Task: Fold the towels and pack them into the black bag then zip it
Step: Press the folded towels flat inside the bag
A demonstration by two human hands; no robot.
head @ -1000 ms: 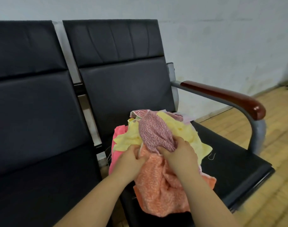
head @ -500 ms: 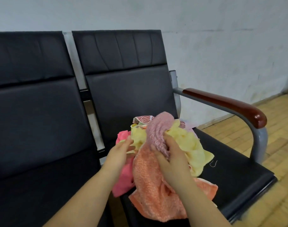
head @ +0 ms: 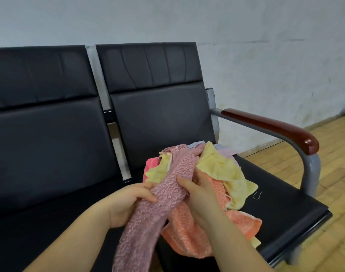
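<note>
Both hands clamp the mauve towel (head: 167,193) above the towel pile (head: 226,173) on the chair seat (head: 285,203): left hand (head: 128,205) pinching, right hand (head: 199,191) wrapped round it. Best lift it free, then find two corners before folding; no black bag shows

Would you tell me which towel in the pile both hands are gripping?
The mauve-pink towel: the left hand and right hand grip only it.

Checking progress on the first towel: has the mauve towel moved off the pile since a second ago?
Yes. The mauve towel has been pulled from the pile toward the seat's front edge.
</note>
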